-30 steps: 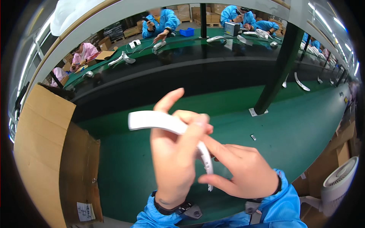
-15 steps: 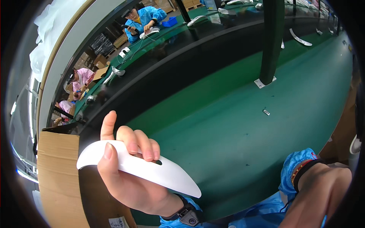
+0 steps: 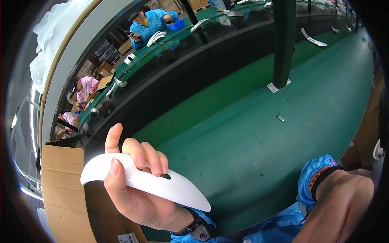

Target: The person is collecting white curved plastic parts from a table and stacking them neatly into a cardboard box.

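My left hand point(image 3: 142, 190) grips a smooth white curved plastic piece point(image 3: 174, 188), crescent-like and tapering to a point at the lower right. A small dark oval hole shows near my fingertips. The thumb lies across its near face, fingers curl over the upper edge, and the index finger points up. The piece is held up in front of the green tabletop point(image 3: 235, 154). At the lower right is my right hand point(image 3: 346, 198), bent at the wrist past a blue cuff and bracelets; its fingers are hidden, and no object shows in it.
An open cardboard box point(image 3: 63, 182) stands at the left. A black post point(image 3: 283, 48) rises from the table on a white base plate. Near it lies a small metallic piece point(image 3: 280, 118). Beyond the dark conveyor belt point(image 3: 178, 75), people sit at a green bench with white curved parts.
The view has shifted slightly; my left hand keeps the same grip on the white piece. Across the belt, the blue-clad person's hand has moved from a white part to a blue bin.
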The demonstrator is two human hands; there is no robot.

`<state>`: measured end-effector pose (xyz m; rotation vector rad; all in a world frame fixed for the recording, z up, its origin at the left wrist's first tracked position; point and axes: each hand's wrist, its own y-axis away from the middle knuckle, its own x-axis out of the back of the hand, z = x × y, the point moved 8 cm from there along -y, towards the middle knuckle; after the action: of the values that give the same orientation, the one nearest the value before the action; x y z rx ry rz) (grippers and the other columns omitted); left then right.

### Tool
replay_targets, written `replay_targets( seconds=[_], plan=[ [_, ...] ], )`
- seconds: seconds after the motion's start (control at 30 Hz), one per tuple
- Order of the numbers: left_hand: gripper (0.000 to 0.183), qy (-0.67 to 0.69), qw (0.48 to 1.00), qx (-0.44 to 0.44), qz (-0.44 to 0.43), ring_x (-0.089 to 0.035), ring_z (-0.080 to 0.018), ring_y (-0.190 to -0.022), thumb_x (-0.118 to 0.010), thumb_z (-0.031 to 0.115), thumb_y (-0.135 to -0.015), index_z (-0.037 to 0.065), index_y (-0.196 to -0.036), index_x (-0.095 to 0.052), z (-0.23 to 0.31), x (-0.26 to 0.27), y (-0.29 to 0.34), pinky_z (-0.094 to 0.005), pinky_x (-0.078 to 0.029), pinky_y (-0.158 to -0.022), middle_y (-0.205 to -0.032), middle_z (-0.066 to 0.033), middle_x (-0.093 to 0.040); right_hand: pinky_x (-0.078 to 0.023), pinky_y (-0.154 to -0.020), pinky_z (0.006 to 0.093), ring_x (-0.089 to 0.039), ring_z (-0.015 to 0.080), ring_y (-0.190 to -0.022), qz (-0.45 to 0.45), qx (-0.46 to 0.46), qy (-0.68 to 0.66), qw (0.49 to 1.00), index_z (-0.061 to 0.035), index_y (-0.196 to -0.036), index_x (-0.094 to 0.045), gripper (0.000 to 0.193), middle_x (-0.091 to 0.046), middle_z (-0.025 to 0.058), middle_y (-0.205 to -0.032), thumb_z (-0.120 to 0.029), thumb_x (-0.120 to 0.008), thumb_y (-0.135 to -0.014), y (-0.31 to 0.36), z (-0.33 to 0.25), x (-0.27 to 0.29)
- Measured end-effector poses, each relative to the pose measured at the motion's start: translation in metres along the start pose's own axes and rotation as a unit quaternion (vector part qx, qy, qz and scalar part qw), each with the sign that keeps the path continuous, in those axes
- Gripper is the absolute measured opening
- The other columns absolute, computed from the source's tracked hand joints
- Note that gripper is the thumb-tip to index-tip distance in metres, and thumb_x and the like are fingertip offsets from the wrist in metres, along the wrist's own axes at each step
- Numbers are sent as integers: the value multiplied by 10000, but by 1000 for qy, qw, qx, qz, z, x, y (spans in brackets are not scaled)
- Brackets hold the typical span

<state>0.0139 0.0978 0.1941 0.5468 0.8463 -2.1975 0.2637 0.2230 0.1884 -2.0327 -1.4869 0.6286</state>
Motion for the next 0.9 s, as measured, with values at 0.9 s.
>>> replay_targets(
  seconds=[0.9],
  plan=[
    [523,-8,1000,0,-11,-459,-162,-511,-509,221,-860,-83,-1254,-351,-15,-35,10,-287,-398,-457,-681,-91,-481,-541,-680,304,-646,264,-776,-56,-70,-156,984,49,-926,-657,196,-646,136,-869,-125,-638,-838,18,-28,3]
  ],
)
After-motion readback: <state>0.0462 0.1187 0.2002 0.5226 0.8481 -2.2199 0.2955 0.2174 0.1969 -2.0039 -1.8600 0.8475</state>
